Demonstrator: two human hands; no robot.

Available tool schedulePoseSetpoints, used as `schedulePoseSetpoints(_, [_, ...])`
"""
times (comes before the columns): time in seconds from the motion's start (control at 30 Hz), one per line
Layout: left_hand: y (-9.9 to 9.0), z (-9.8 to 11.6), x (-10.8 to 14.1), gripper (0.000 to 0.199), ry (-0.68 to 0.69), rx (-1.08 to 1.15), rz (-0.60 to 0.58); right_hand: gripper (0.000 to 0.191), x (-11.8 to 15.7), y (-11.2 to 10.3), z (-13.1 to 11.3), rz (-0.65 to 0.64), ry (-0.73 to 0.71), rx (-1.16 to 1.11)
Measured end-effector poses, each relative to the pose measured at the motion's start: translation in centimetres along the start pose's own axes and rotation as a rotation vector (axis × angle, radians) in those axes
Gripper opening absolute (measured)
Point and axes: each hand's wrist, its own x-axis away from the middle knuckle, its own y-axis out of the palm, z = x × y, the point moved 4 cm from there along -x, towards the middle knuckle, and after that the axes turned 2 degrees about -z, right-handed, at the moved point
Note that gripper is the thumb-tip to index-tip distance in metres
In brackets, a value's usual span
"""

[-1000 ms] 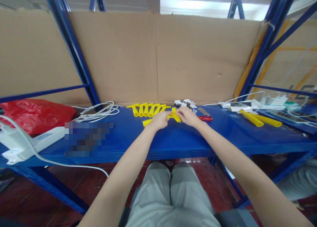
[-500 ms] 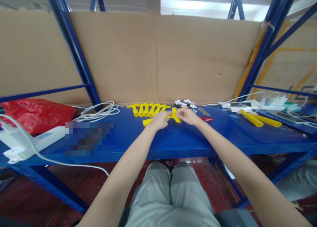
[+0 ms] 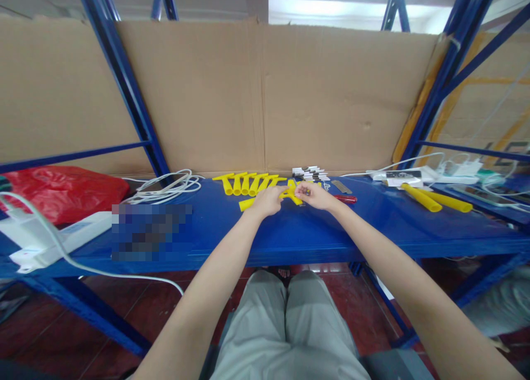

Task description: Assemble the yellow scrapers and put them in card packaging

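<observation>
Over the blue table, my left hand is closed on a yellow branched piece. My right hand meets the piece from the other side, its fingers pinched together on it; a small dark spot shows between them, too small to name. Several yellow T-shaped pieces stand in a row behind my left hand. A yellow tube end lies beside that hand. Behind my right hand are several black-and-white small parts. A red-handled tool and a flat grey strip lie to its right.
Two yellow tubes lie at the right near a white power strip. On the left are a red plastic bag, coiled white cable and another white power strip. A cardboard sheet stands along the back.
Both hands stay on the yellow piece in nearly the same place. The whole view has shifted very slightly.
</observation>
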Motion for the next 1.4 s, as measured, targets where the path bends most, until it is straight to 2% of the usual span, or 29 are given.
schedulePoseSetpoints(0.87, [0.0,0.1,0.1,0.05,-0.007,-0.004,-0.008,0.011,0.0,0.4,0.4,-0.015,0.031,-0.078])
schedulePoseSetpoints(1.03, [0.0,0.1,0.1,0.049,-0.007,-0.005,-0.006,0.013,-0.1,0.3,0.5,0.024,0.043,-0.075])
schedulePoseSetpoints(1.17, [0.0,0.0,0.0,0.049,-0.005,0.007,0.011,0.011,-0.1,-0.3,0.8,0.134,0.11,-0.05])
schedulePoseSetpoints(1.27, [0.1,-0.2,-0.2,0.048,0.007,0.035,0.038,0.013,0.0,-0.7,1.2,0.231,0.213,-0.087])
schedulePoseSetpoints(1.4, [0.1,-0.3,-0.4,0.051,0.067,0.064,0.113,0.014,0.3,-0.3,1.3,0.176,0.364,-0.292])
